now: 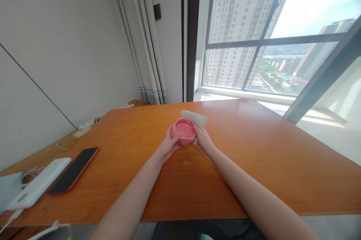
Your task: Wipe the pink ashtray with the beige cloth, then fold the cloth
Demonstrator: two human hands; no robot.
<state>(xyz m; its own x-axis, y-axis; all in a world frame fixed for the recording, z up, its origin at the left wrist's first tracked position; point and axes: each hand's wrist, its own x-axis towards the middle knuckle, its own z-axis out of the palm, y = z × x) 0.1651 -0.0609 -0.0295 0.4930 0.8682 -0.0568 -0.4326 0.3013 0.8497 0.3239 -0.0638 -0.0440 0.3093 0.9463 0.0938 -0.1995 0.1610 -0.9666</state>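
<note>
Head view: pink bowl (185, 131) held over the tabletop (126, 131).
Near left, a mark (21, 198) on a white device (45, 180) is too small to read; farther, fingers of the left hand (170, 142) pinch the bowl's left wall, those of the right hand (204, 138) a whitish cloth (197, 118) at its right.

The wooden table (126, 135) carries a phone (73, 170) (screen dark) beside a white power bank (42, 183).

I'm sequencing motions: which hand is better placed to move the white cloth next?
Probably the right hand: it holds the white cloth beside the pink bowl, while the left hand grips the bowl's left side.
</note>
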